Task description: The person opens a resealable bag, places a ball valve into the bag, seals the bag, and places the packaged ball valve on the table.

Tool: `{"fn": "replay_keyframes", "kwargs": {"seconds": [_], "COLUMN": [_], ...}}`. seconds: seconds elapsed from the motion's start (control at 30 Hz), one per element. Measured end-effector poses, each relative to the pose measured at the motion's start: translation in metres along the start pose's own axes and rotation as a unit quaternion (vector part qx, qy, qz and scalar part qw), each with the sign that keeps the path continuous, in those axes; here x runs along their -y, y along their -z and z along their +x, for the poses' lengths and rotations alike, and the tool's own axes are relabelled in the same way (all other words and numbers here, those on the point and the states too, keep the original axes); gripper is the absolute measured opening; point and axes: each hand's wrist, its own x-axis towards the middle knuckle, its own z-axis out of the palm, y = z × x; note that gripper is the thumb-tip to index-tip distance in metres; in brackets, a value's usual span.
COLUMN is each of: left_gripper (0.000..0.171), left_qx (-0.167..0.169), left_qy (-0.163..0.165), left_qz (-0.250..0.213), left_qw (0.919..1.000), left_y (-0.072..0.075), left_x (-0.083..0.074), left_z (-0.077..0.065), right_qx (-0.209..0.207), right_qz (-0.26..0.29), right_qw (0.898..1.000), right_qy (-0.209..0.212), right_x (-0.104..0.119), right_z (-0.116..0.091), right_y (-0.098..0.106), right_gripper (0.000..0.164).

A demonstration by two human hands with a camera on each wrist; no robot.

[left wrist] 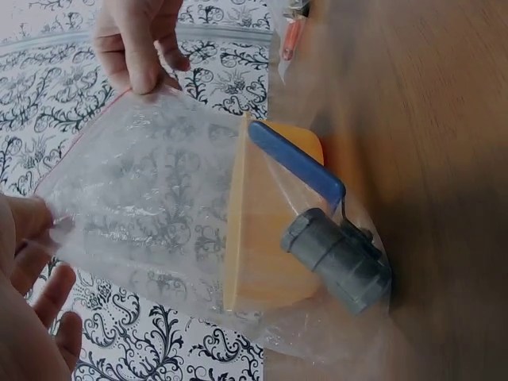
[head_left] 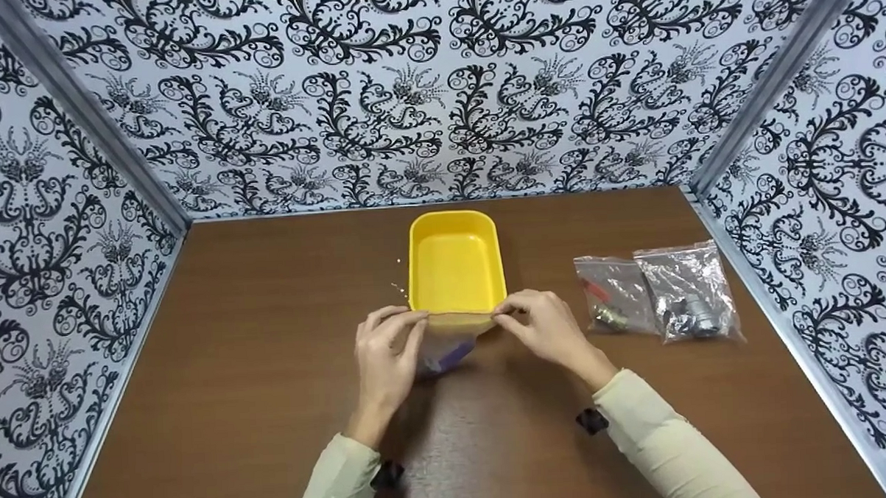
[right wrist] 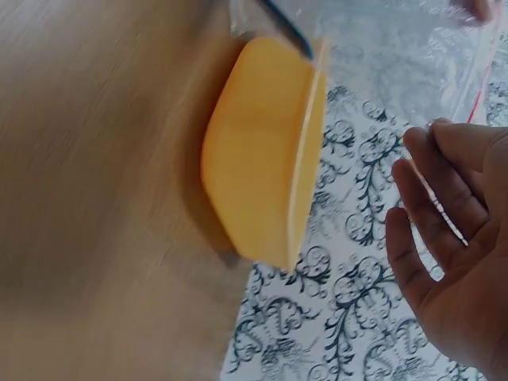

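Note:
A clear zip bag [left wrist: 151,182] hangs stretched between both hands, its red-edged top pulled straight. Inside, at the bottom, lies a grey ball valve [left wrist: 337,258] with a blue lever handle [left wrist: 294,159]. The left hand [head_left: 388,354] pinches the left corner of the bag's top edge between thumb and fingertips. At the opposite corner, the right hand [head_left: 549,330] pinches the edge with thumb and index finger, its other fingers loosely spread in the right wrist view. Just beyond the bag is a yellow tray [head_left: 455,267], its near end partly covered by the bag.
To the right on the brown table [head_left: 270,373] lie two more zip bags: one [head_left: 624,279] with a small brass fitting and a red piece, the other [head_left: 690,270] with grey metal fittings. Tiny pale specks show left of the tray. Patterned walls [head_left: 424,117] enclose the table's back and sides.

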Motion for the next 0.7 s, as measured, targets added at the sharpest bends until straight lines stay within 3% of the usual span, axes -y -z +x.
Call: {"fn": "replay_keyframes", "kwargs": {"seconds": [0.13,0.23,0.37,0.47,0.7], "left_gripper": [0.02,0.037,0.046,0.038,0.012], "left_qx": [-0.034,-0.044,0.004,0.057,0.103], "left_qy": [-0.019,-0.085,-0.191,-0.212,-0.14], "left_qz": [0.057,0.122,0.206,0.224,0.14], "left_qw": [0.9976,0.9879,0.9598,0.9495,0.9748], "left_y": [0.001,0.001,-0.004,-0.008,-0.004], "left_x": [-0.004,-0.012,-0.028,-0.037,-0.039], "left_z": [0.003,0.006,0.012,0.016,0.023], "right_qx": [0.0,-0.002,-0.012,-0.02,-0.034], "right_qz": [-0.01,-0.016,-0.038,-0.054,-0.083], "right_qw": [1.0,1.0,0.999,0.996,0.991], "right_qy": [-0.006,0.004,0.038,0.061,0.105], "right_x": [0.013,0.023,0.037,0.048,0.061], "right_z": [-0.001,0.001,0.005,0.009,0.014], "right_y": [0.001,0.002,0.003,0.006,0.012], "right_gripper": [0.007,0.009,0.011,0.012,0.013]}}
